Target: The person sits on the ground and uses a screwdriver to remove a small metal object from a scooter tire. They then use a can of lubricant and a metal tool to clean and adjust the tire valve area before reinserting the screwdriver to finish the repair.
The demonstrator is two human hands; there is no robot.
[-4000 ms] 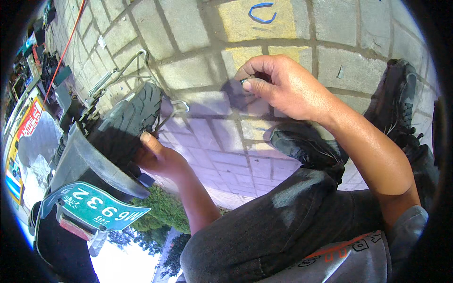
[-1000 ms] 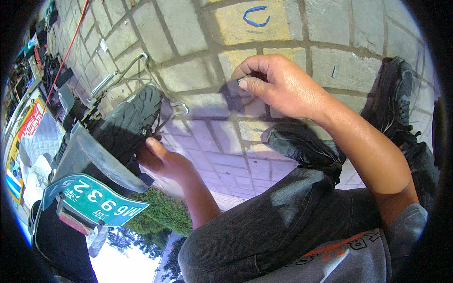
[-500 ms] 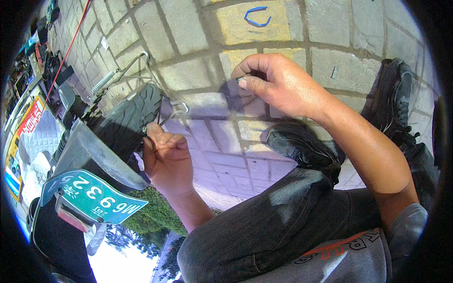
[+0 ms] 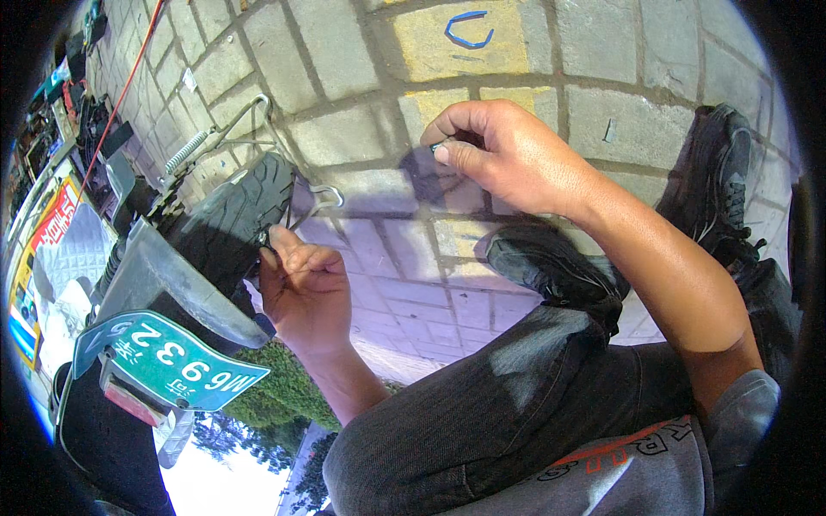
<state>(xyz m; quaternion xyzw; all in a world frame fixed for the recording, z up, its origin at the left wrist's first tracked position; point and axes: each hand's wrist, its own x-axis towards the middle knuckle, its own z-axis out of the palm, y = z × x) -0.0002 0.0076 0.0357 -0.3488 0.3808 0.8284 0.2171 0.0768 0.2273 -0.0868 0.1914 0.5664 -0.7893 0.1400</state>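
Observation:
My left hand (image 4: 305, 297) is turned palm up beside the rear tyre (image 4: 237, 206) of a scooter, its thumb and forefinger pinched on a small dark fitting (image 4: 265, 242) at the wheel, probably the valve; the other fingers are curled. The grey mudguard (image 4: 172, 284) and a curved green number plate (image 4: 163, 357) are just left of and below it. My right hand (image 4: 503, 155) hovers above the paving, closed in a pinch on a small dark object (image 4: 437, 149) whose shape is mostly hidden by thumb and finger.
A metal stand (image 4: 258, 116) with a coil spring lies behind the tyre. A blue bent strip (image 4: 469, 30) is on the paving. A red hose (image 4: 120, 103) runs toward cluttered equipment (image 4: 82, 120) at left. My shoes (image 4: 542, 267) and bent legs occupy the lower right.
My left hand has turned over from thumb-up to palm-up and shifted slightly toward the fitting, fingers curling. My right hand has barely moved.

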